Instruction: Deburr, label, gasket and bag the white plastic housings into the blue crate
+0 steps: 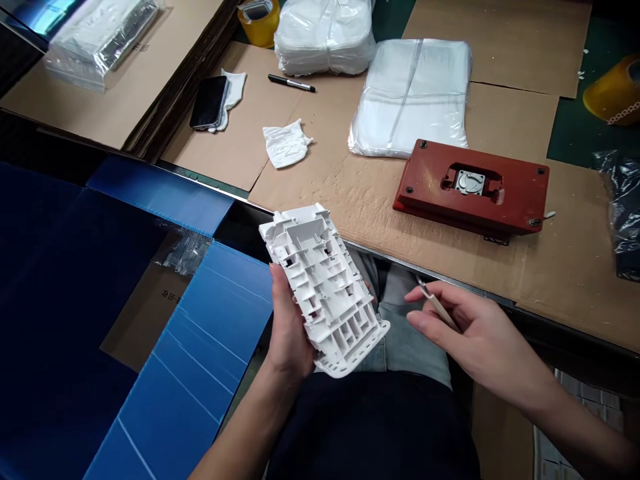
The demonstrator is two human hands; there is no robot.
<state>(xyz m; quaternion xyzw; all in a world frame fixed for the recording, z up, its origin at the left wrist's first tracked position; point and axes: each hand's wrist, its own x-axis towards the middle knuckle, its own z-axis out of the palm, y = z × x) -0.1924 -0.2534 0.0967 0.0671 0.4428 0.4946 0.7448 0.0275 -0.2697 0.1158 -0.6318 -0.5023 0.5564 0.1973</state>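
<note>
The white plastic part is long, with lots of thin walls that make little boxes, and a few dark gaps show between them. One end is curved, with a row of small holes along its edge. It is tilted in the left fingers, bumpy side showing, curved end down and to the right. The small tool has a tan handle and a metal tip. It slants in the right fingers, apart from the white part.
</note>
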